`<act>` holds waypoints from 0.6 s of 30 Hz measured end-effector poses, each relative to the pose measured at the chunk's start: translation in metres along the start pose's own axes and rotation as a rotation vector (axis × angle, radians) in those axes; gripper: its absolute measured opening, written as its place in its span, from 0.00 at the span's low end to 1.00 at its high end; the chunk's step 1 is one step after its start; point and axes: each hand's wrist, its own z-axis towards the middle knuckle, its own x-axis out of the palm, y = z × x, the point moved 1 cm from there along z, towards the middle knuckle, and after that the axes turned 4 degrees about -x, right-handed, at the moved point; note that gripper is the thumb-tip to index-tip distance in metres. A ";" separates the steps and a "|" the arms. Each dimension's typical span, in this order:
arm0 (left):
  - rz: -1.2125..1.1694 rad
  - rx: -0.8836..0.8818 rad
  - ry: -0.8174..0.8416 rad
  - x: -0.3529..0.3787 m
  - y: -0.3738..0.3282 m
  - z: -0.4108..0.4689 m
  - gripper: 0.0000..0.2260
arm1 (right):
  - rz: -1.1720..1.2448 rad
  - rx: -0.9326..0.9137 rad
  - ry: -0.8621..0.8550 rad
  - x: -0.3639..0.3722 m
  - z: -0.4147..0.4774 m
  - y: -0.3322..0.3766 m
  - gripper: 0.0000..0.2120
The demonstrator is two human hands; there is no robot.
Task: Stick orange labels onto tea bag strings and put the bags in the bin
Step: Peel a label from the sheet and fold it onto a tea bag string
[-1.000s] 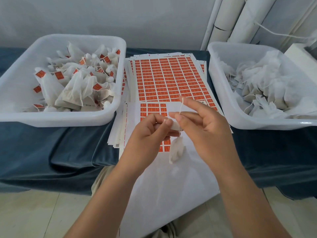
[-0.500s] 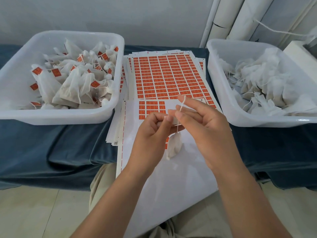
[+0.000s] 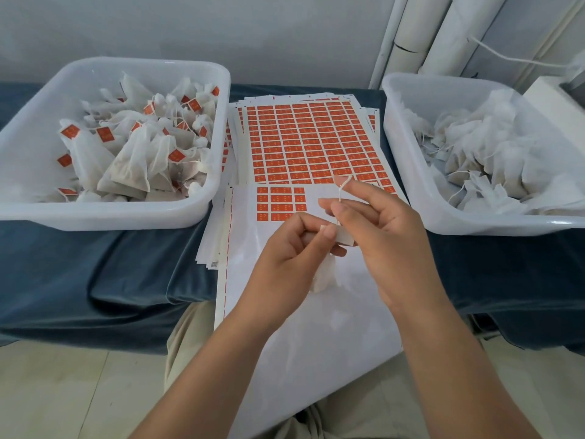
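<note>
A small white tea bag [image 3: 324, 275] hangs below my two hands over the nearly used label sheet [image 3: 285, 312]. Its white string [image 3: 341, 193] runs up between the fingers of my right hand [image 3: 380, 239], which pinches it. My left hand [image 3: 294, 248] pinches a label [image 3: 343, 237] with its white backing side up, held against the string. A full sheet of orange labels [image 3: 313, 141] lies behind. The left bin [image 3: 104, 213] holds labelled bags; the right bin [image 3: 443, 217] holds bags without labels.
A dark blue cloth [image 3: 95, 280] covers the table. White pipes [image 3: 443, 36] stand at the back right against the wall. A few orange labels [image 3: 280, 202] remain on the near sheet, which overhangs the table edge toward my lap.
Both hands stay together on the string and label. The label's white side now shows at my left fingertips, and the bag hangs slightly lower.
</note>
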 end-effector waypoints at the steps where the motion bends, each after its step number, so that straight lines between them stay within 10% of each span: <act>1: -0.007 0.001 0.009 0.000 0.000 -0.001 0.08 | 0.008 0.007 -0.002 -0.001 0.000 0.000 0.12; 7: -0.043 -0.171 -0.017 -0.002 0.006 0.000 0.24 | 0.071 0.012 0.002 -0.004 -0.003 -0.001 0.12; 18: -0.244 -0.338 -0.026 -0.011 0.009 0.005 0.18 | 0.044 0.001 0.047 -0.002 -0.006 -0.002 0.10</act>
